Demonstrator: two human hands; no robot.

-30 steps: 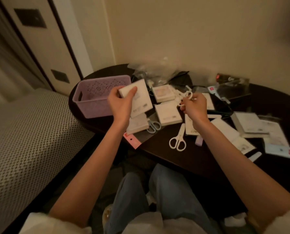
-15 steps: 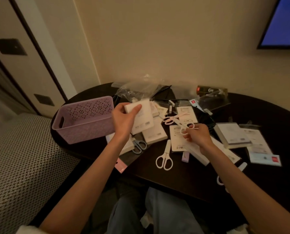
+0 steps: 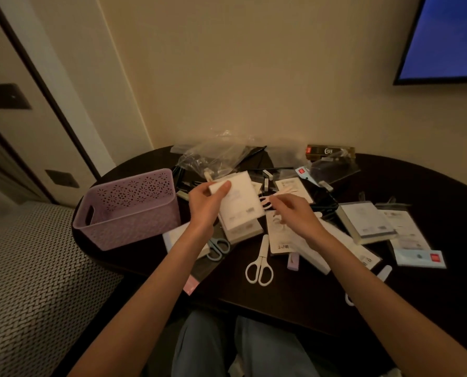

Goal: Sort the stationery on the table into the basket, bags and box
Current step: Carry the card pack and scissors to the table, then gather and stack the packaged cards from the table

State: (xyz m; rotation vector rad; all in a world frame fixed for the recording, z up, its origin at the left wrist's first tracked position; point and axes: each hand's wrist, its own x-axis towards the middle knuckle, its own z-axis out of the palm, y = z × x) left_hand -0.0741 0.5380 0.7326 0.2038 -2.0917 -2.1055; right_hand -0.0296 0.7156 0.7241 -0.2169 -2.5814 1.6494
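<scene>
My left hand (image 3: 205, 205) grips a white notepad pack (image 3: 240, 205) by its upper left corner and holds it tilted above the table, just right of the purple perforated basket (image 3: 129, 224). My right hand (image 3: 297, 216) hovers beside the pad, blurred, fingers curled on a pink-and-white pair of scissors (image 3: 266, 202) whose handles show between the hands. White scissors (image 3: 259, 265) and grey-blue scissors (image 3: 218, 247) lie on the dark table (image 3: 294, 303) in front of the hands. Clear plastic bags (image 3: 213, 159) sit crumpled at the back.
A dark box (image 3: 330, 151) lies at the back by the wall. More notepad packs (image 3: 365, 221), packaged cards (image 3: 417, 258) and a small purple eraser (image 3: 293, 261) are scattered to the right. A patterned bed (image 3: 31, 281) borders the table's left side.
My right hand has moved left with the scissors, close to the pad. The left hand keeps its hold on the pad. The camera has tilted up, showing more wall.
</scene>
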